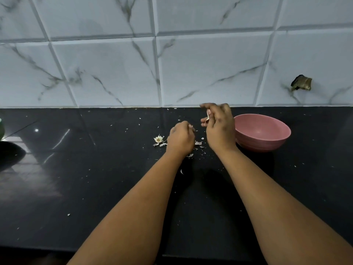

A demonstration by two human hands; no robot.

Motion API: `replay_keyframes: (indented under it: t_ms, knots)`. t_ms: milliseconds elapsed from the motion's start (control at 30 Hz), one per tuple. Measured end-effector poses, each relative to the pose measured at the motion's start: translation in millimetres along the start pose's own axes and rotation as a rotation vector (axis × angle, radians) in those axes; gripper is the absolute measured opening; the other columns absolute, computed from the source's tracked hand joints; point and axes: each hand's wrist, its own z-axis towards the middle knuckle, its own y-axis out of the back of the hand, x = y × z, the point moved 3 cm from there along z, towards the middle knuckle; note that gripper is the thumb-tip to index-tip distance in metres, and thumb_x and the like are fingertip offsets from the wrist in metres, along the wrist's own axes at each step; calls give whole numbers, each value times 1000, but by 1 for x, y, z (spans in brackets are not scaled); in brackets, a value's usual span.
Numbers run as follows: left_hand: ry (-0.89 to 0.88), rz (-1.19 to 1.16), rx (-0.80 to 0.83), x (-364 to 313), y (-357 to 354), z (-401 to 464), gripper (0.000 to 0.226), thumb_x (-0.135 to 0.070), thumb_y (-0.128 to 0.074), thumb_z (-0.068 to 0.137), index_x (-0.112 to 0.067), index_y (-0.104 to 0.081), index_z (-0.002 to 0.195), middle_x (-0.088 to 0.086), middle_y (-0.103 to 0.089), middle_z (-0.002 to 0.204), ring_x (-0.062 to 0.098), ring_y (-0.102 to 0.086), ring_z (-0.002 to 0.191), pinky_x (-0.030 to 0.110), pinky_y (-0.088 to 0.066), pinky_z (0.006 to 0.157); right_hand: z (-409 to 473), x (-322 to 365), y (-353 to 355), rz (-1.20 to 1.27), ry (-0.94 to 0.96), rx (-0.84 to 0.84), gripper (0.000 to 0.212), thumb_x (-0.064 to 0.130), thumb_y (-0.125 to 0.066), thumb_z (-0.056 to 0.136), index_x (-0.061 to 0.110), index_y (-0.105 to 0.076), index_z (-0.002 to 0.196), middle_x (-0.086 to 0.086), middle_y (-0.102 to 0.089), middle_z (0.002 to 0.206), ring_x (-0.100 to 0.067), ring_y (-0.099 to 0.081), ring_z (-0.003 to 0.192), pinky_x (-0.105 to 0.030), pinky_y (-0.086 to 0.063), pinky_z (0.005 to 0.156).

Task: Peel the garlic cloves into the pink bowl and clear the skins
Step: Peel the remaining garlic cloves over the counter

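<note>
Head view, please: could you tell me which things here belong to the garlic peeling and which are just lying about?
Part of the job:
pink bowl
strip of skin pinched by the right hand
left hand, curled; contents hidden
garlic root stub
loose skins on the black counter

Just lying about:
brown fitting on the tiled wall
dark object at far left

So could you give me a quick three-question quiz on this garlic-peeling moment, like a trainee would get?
1. True or false: the pink bowl lies by the right hand.
2. What does the right hand pinch: A) a knife, B) a strip of garlic skin, C) a spoon?
3. Where does the garlic root lie relative to the left hand?

Key: 1 true; 2 B; 3 just left of it, on the black counter.
</note>
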Motion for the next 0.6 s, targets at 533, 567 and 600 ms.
replay_keyframes:
  t_ms: [533, 567, 600]
  knots:
    - [36, 152, -36, 8, 8, -1, 20, -26, -53, 96, -27, -72, 103, -6, -71, 101, 22, -49, 117, 43, -43, 97, 1, -26, 3, -342, -71, 257, 13, 11, -65, 88, 7, -74, 97, -12, -70, 96, -26, -64, 88, -33, -50, 79]
    - [38, 180, 16, 9, 4, -2, 31, -17, -48, 96, -28, -67, 118, -6, -69, 113, 22, -42, 124, 45, -39, 101, 2, -22, 5, -331, -44, 205, 13, 11, -64, 88, 7, -73, 96, -12, -68, 94, -26, -63, 87, -35, -49, 77]
    - [38, 188, 45, 10, 2, -2, 39, -12, -45, 96, -29, -62, 126, -6, -67, 120, 21, -38, 128, 46, -38, 103, 3, -18, 7, -320, -14, 155, 12, 10, -63, 89, 7, -72, 96, -12, -67, 93, -27, -62, 85, -36, -48, 76]
